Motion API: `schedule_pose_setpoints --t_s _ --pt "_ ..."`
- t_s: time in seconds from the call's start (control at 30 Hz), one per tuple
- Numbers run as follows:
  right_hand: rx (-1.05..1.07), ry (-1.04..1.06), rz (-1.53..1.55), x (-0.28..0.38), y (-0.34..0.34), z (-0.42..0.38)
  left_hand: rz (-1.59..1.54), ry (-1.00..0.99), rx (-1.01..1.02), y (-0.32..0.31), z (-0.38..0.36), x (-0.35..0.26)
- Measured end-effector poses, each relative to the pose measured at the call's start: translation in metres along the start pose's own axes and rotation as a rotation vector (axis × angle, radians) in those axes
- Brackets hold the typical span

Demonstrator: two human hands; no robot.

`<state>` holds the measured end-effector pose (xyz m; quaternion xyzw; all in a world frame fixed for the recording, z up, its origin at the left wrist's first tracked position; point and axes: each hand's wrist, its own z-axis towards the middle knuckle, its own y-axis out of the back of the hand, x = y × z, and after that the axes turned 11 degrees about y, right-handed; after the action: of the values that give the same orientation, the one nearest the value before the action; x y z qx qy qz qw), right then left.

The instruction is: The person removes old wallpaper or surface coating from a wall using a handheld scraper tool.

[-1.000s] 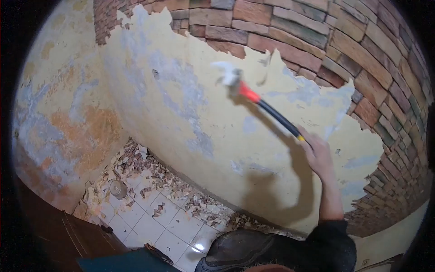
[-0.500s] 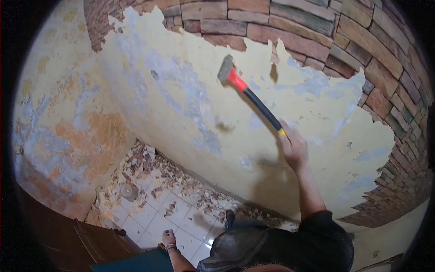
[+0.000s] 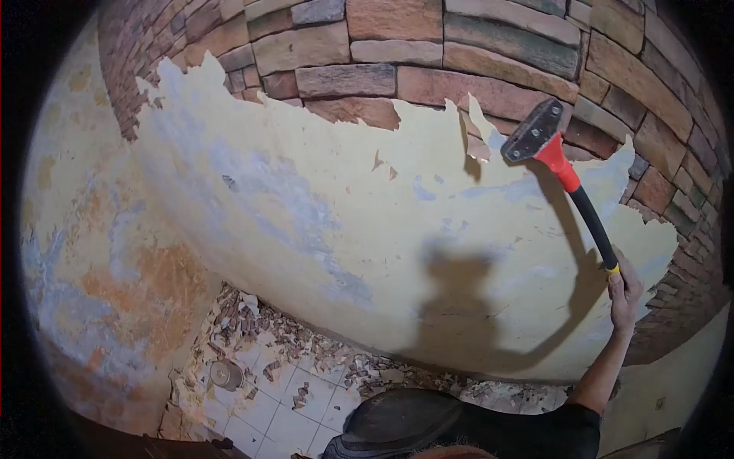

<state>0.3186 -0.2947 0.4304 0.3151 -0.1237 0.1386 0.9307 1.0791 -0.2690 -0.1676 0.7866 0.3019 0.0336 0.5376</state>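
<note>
My right hand (image 3: 625,291) is wrapped round the yellow-ringed lower end of a long-handled scraper (image 3: 587,214). Its handle is black with a red neck, and the wide dark metal head (image 3: 535,131) is raised in front of the wall, near the torn lower edge of the stone-pattern wallpaper (image 3: 497,69). Left of the head, a loose strip of paper (image 3: 475,138) hangs from that edge. Below the paper, the bare wall (image 3: 367,199) is pale yellow with grey-blue patches. My left hand is out of view.
Torn paper scraps (image 3: 306,336) lie along the wall's foot on the white tiled floor (image 3: 287,424). A round container (image 3: 226,374) stands among them near the corner. The left wall (image 3: 145,275) has orange and grey patches. A dark brown surface shows at the lower left.
The scraper and my right hand have moved right, and the flat of the head now faces me. My left hand has left the view. The view has shifted, showing more wallpaper above.
</note>
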Motion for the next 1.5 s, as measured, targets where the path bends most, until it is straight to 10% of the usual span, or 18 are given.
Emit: schedule_pose_setpoints --t_s 0.33,0.37,0.47,0.53,0.77,0.93,0.97,1.0,1.07,1.2,1.33,1.5 --pt "0.092 0.164 -0.143 0.068 0.006 0.083 -0.704 0.393 0.262 0.078 0.107 -0.114" --pt "0.197 0.193 -0.229 0.093 -0.007 0.105 -0.272 0.131 0.367 0.088 0.143 -0.104" --pt "0.332 0.153 -0.334 0.144 -0.025 0.139 -0.358 0.090 0.120 0.107 0.193 -0.104" --pt "0.363 0.114 -0.345 0.152 -0.029 0.140 -0.804 0.257 0.087 0.139 0.175 -0.107" --pt "0.262 -0.081 -0.223 0.151 -0.043 0.097 -0.497 0.537 0.342 0.146 0.139 0.006" --pt "0.358 0.237 -0.119 0.233 -0.186 0.169 -0.379 0.341 0.115 0.163 0.168 0.013" --pt "0.340 0.239 -0.112 0.241 -0.200 0.171 0.307 -0.136 0.030 0.159 0.183 0.039" --pt "0.339 0.262 -0.083 0.248 -0.216 0.167 -0.277 0.426 0.064 0.145 0.177 0.052" --pt "0.340 0.289 -0.032 0.223 -0.246 0.139 -0.158 0.452 -0.017 0.151 0.123 0.061" --pt "0.557 -0.346 0.167 0.139 -0.355 -0.021 -0.430 0.626 -0.016 0.153 0.058 0.060" --pt "0.722 -0.633 0.891 0.182 -0.483 -0.182 -0.997 0.339 -0.122 0.161 0.085 0.027" --pt "1.025 -0.246 0.796 0.337 -0.500 -0.131 -0.982 -0.112 -0.434 0.290 0.166 -0.040"
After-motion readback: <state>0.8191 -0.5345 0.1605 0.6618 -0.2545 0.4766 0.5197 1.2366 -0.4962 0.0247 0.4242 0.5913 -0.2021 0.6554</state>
